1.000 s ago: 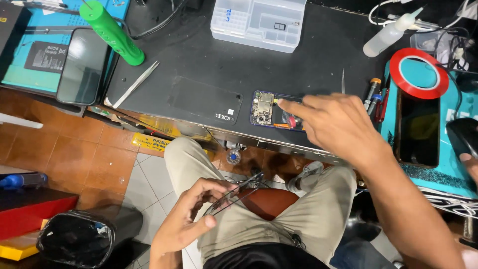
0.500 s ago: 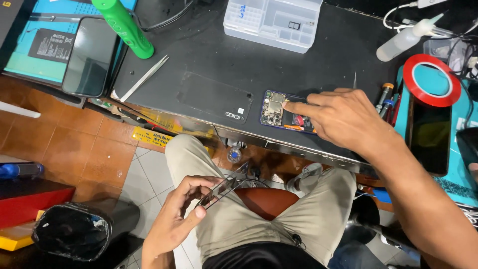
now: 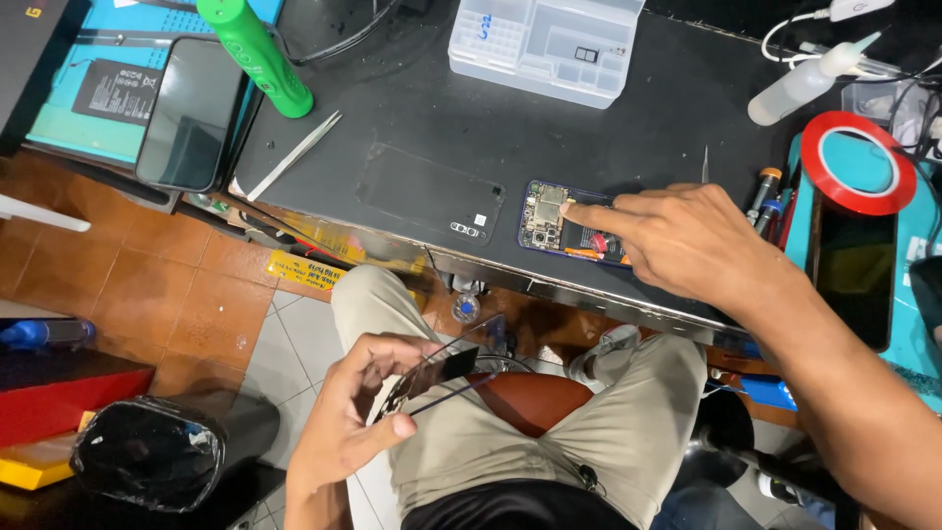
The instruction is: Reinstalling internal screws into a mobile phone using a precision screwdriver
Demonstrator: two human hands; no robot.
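A person seated at a dark bench (image 3: 628, 128) presses the right hand (image 3: 687, 240) onto an opened phone (image 3: 574, 221) lying near the bench's front edge, index finger stretched out over its exposed circuit board and the other fingers loosely curled; nothing is gripped. Down over the lap, the left hand (image 3: 353, 417) has its fingers closed around a thin dark frame piece (image 3: 437, 373) (seemingly a bezel or screen surround, the exact part hard to tell). That piece looks light, thin and easily bent, best held by its edges; the bare board is fragile and better steadied at the phone's rim. A flat back cover (image 3: 432, 196) lies just beside the phone, with tweezers (image 3: 294, 155) and a green cylinder (image 3: 255, 54) farther left.
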